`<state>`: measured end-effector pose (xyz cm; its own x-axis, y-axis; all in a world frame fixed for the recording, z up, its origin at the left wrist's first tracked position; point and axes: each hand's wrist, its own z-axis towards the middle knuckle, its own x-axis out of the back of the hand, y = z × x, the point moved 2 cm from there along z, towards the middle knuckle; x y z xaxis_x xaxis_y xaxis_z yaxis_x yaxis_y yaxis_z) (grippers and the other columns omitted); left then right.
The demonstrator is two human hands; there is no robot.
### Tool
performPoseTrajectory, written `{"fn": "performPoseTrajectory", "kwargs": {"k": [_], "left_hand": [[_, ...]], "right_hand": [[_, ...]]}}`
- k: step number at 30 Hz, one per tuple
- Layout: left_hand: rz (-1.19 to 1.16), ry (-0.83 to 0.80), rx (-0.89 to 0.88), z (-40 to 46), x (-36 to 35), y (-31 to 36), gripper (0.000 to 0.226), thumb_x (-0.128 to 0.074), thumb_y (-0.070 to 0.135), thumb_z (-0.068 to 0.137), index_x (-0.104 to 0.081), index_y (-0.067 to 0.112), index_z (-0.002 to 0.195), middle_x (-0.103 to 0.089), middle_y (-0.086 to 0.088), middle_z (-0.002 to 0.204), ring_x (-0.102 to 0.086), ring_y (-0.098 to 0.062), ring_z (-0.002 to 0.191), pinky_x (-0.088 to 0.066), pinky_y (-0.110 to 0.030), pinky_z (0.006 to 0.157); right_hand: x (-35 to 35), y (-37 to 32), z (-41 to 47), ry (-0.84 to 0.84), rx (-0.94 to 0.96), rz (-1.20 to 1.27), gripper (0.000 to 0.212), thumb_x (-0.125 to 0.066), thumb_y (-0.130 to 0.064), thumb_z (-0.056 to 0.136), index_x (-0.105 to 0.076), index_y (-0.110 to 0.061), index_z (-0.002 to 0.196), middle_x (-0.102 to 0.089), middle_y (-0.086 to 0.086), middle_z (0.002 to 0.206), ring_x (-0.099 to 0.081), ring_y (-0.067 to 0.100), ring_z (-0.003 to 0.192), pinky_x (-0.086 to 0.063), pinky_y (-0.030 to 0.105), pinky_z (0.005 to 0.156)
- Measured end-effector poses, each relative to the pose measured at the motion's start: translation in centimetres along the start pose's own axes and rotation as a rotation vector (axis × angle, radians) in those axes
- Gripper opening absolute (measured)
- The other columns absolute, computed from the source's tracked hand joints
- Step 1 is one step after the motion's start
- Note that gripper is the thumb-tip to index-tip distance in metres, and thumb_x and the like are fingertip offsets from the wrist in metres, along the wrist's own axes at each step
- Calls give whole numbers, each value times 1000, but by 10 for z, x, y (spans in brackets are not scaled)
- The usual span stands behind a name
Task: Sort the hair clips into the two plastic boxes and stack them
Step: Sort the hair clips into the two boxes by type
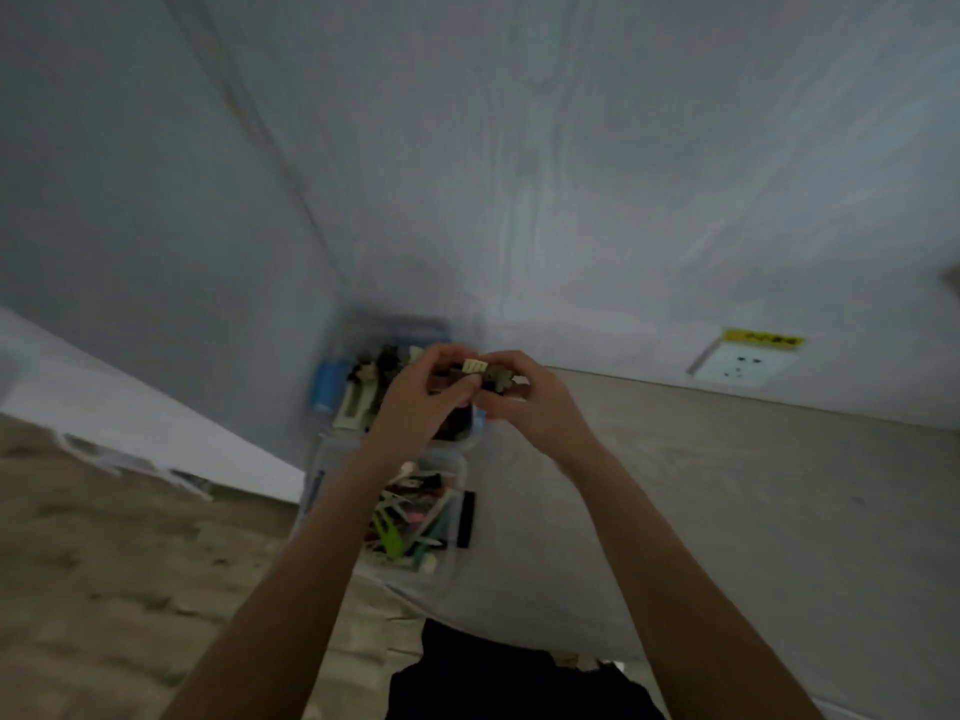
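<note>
Two clear plastic boxes stand on a pale table against the wall corner. The far box (pixel 332 387) has blue clasps and holds dark and cream hair clips. The near box (pixel 452 470) holds several colourful flat clips, green and pink among them. My left hand (pixel 415 402) and my right hand (pixel 524 402) meet above the far box. Both pinch a small dark clip with a cream patterned end (pixel 480 370) between their fingertips. The picture is dim and blurred.
A white wall socket (pixel 743 363) with a yellow label sits low on the wall at the right. The table edge (pixel 395 589) runs close in front of me, with wood-look floor at the left. Black clothing shows at the bottom.
</note>
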<state>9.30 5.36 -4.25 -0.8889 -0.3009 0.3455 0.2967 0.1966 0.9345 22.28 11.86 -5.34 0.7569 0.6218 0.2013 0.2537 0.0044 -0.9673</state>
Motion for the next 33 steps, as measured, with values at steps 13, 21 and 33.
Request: {"fn": "performPoseTrajectory", "kwargs": {"k": [13, 21, 33], "left_hand": [[564, 67, 22, -22, 79, -74, 26, -61, 22, 87, -57, 20, 112, -55, -1, 119, -59, -20, 95, -41, -24, 73], [748, 91, -24, -21, 81, -75, 24, -53, 27, 90, -59, 22, 113, -57, 3, 120, -49, -21, 111, -44, -34, 84], [798, 38, -187, -11, 55, -78, 42, -42, 42, 87, -63, 19, 115, -61, 1, 124, -45, -23, 123, -37, -37, 103]], "right_hand": [[-48, -3, 64, -77, 167, -798, 49, -63, -11, 81, -47, -12, 128, -48, 13, 129, -50, 31, 112, -44, 35, 88], [-46, 0, 57, -185, 187, -1015, 41, -46, -13, 91, -46, -15, 132, -47, 7, 137, -58, 31, 105, -48, 37, 86], [-40, 19, 14, -32, 252, -1135, 7, -71, -24, 71, -74, -18, 74, -70, 9, 89, -59, 27, 100, -32, 33, 81]]}}
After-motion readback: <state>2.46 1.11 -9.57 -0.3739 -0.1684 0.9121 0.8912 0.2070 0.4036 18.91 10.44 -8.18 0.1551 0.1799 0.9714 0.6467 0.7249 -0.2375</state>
